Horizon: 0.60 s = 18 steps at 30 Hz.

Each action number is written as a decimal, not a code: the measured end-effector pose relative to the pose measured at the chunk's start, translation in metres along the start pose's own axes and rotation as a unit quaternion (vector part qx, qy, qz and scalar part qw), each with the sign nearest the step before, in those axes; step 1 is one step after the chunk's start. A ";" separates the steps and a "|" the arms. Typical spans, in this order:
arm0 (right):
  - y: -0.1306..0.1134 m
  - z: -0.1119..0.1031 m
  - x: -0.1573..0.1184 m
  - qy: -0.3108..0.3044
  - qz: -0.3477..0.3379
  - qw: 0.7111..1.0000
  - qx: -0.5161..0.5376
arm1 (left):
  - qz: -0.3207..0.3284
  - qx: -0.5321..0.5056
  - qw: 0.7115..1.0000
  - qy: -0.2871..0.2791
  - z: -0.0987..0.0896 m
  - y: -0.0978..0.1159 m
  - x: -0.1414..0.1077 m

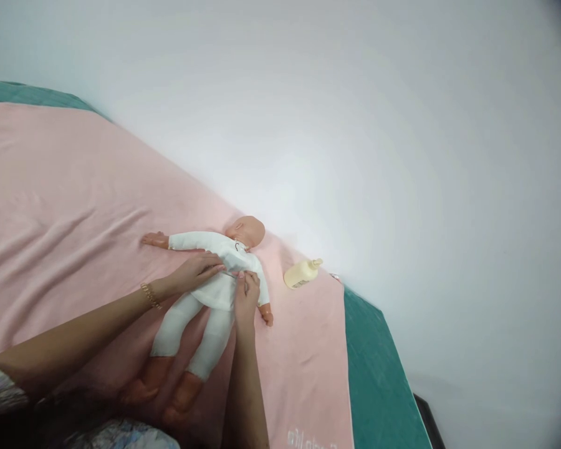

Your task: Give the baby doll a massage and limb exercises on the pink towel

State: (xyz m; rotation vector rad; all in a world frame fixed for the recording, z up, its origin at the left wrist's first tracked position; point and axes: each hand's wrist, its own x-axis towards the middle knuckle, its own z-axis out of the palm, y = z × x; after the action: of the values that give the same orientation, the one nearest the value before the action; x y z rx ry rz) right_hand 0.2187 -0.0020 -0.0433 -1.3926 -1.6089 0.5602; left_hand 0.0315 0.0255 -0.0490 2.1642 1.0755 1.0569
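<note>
A baby doll lies on its back, arms spread, its head toward the wall. It wears a white long-sleeved shirt and white leggings. At the middle of the shirt, my left hand has its fingers and thumb drawn together on the fabric. Close beside it, my right hand pinches the shirt with curled fingers. A greyish patch of cloth shows just above both hands. What exactly lies between my fingertips is too small to make out.
A pale yellow pump bottle stands to the right of the doll. Beneath everything is a pink blanket over a green surface. A white wall borders the far side. Blanket folds run at the left.
</note>
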 end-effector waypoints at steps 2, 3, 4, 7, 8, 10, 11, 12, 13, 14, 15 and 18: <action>-0.001 -0.001 0.014 0.018 -0.013 1.000 -0.004 | -0.008 -0.004 1.000 0.021 -0.001 -0.004 0.010; 0.000 0.000 0.021 0.016 -0.018 1.000 -0.012 | -0.004 -0.004 1.000 0.028 0.000 -0.006 0.016; 0.002 0.001 0.028 0.008 -0.021 1.000 -0.021 | 0.001 -0.001 0.999 0.033 0.001 -0.009 0.022; 0.010 0.007 0.044 -0.018 -0.015 0.999 -0.042 | 0.017 0.012 0.999 0.028 0.007 -0.016 0.037; 0.013 0.009 0.046 -0.021 -0.012 0.999 -0.046 | 0.021 0.020 0.999 0.023 0.010 -0.017 0.041; 0.019 0.013 0.046 -0.029 -0.009 0.998 -0.054 | 0.025 0.043 0.999 0.011 0.014 -0.020 0.045; 0.021 0.015 0.045 -0.034 -0.009 0.998 -0.058 | 0.024 0.055 0.998 0.006 0.016 -0.022 0.046; 0.022 0.016 0.044 -0.038 -0.009 0.997 -0.062 | 0.022 0.065 0.998 0.004 0.017 -0.023 0.046; 0.023 0.016 0.043 -0.042 -0.011 0.997 -0.066 | 0.021 0.070 0.997 0.004 0.019 -0.025 0.046; 0.023 0.017 0.042 -0.045 -0.013 0.996 -0.069 | 0.020 0.073 0.997 0.004 0.020 -0.026 0.046; 0.023 0.016 0.042 -0.047 -0.015 0.996 -0.071 | 0.020 0.073 0.997 0.005 0.021 -0.028 0.045; 0.020 0.013 0.045 -0.044 -0.019 0.996 -0.072 | 0.025 0.071 0.997 0.010 0.023 -0.031 0.045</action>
State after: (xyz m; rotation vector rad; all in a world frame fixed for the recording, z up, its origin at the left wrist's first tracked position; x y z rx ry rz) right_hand 0.2203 0.0485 -0.0507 -1.4564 -1.7739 0.4969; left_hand 0.0540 0.0783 -0.0653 2.3063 1.1429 1.0559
